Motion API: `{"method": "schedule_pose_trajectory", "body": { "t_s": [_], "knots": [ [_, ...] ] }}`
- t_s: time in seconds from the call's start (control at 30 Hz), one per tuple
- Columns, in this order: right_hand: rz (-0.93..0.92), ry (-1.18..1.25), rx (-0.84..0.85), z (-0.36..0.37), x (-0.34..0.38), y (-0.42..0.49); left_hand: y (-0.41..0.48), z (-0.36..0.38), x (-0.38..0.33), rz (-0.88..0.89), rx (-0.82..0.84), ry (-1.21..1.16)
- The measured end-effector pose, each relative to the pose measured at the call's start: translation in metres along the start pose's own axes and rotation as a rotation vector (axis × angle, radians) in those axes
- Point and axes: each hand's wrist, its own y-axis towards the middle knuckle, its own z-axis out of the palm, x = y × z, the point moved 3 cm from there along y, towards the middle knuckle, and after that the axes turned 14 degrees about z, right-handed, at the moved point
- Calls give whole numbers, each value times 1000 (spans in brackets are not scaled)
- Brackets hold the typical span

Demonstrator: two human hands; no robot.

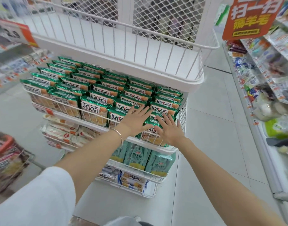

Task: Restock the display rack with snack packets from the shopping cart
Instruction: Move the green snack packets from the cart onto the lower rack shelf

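Observation:
A white wire display rack (94,123) stands in front of me with stacked tiers. Its second tier is packed with rows of green snack packets (94,105). My left hand (136,119) lies flat with straight, spread fingers on the packets near the tier's front right. My right hand (170,129) presses flat on the front corner packet (152,126) beside it, fingers straight. Neither hand holds anything. The shopping cart (2,144) shows only as a blurred red-rimmed edge at the far left.
The top tier (156,82) is a bare white basket with a mesh back. Lower tiers hold teal packets (140,157) and white packets (64,132). Store shelves (262,79) line the right aisle, an orange sign (249,18) hangs above, and grey floor tiles surround the rack.

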Motion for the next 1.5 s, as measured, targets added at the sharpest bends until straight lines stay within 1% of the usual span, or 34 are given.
{"method": "schedule_pose_trajectory", "body": {
  "t_s": [0.03, 0.07, 0.1, 0.17, 0.2, 0.27, 0.37, 0.47, 0.57, 0.67, 0.73, 0.8, 0.93, 1.1, 1.2, 1.3, 1.37, 1.43, 1.5],
  "knots": [
    [17, -9, 1, -7, 5, -1, -14, -1, 2, -7, -40, -21],
    [21, -19, -39, -12, 14, -3, -30, -1, 8, -33, -97, -53],
    [4, -27, -115, -17, 28, -7, -49, 1, 18, -77, -171, -93],
    [-87, -3, -269, -20, 71, -20, -97, 8, 47, -204, -307, -154],
    [-143, 30, -313, -17, 97, -26, -124, 11, 63, -272, -352, -156],
    [-250, 103, -332, -10, 158, -38, -184, 19, 99, -423, -400, -159],
    [-369, 136, -233, 7, 256, -55, -286, 31, 150, -661, -437, -210],
    [-513, 131, -146, 30, 352, -78, -391, 51, 186, -837, -426, -226],
    [-677, 100, -109, 57, 443, -106, -486, 65, 200, -1011, -418, -232],
    [-778, 75, -56, 77, 521, -131, -558, 77, 210, -1175, -375, -292],
    [-838, 69, 15, 88, 563, -146, -595, 88, 217, -1262, -393, -350],
    [-898, 53, 60, 96, 598, -156, -625, 98, 225, -1335, -441, -408],
    [-987, -21, 90, 115, 662, -150, -669, 111, 249, -1455, -500, -466],
    [-1049, -64, 107, 135, 742, -117, -703, 127, 304, -1589, -502, -570],
    [-1107, -121, 119, 145, 797, -88, -718, 130, 347, -1657, -516, -578],
    [-1128, -157, 190, 152, 851, -62, -729, 128, 387, -1712, -549, -599],
    [-1154, -202, 195, 154, 889, -48, -732, 125, 412, -1741, -571, -629],
    [-1177, -232, 209, 157, 931, -36, -736, 122, 436, -1767, -630, -648],
    [-1124, -206, 262, 160, 974, -23, -738, 119, 454, -1796, -696, -666]
  ]
}}
